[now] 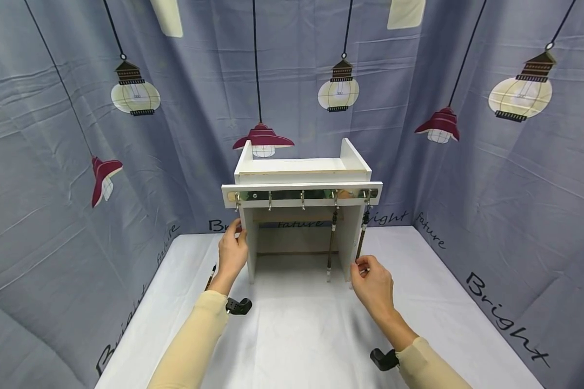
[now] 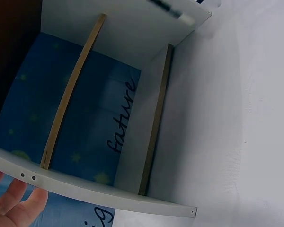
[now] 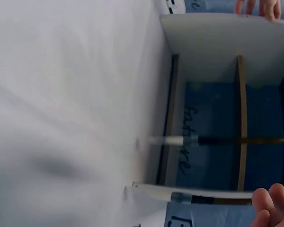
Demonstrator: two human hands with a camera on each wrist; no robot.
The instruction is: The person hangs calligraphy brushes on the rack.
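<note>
A white wooden rack (image 1: 302, 177) stands on the table, with a row of metal hooks (image 1: 302, 199) along its front rail. My left hand (image 1: 232, 251) rests its fingertips on the outer side of the rack's left panel (image 2: 94, 189). At the right panel, my right hand (image 1: 372, 281) pinches the lower handle of a brush (image 1: 362, 237) hanging from the rightmost hook; its pale tip (image 3: 154, 193) points down beyond my fingers. Another brush (image 1: 331, 243) hangs from the neighbouring hook, in front of the rack's open lower part.
A third brush (image 1: 211, 276) lies on the white-covered table (image 1: 292, 346), partly behind my left forearm. Two wooden crossbars (image 2: 73, 90) run between the rack's side panels. A grey-blue curtain (image 1: 292, 70) printed with lamps encloses the back and sides.
</note>
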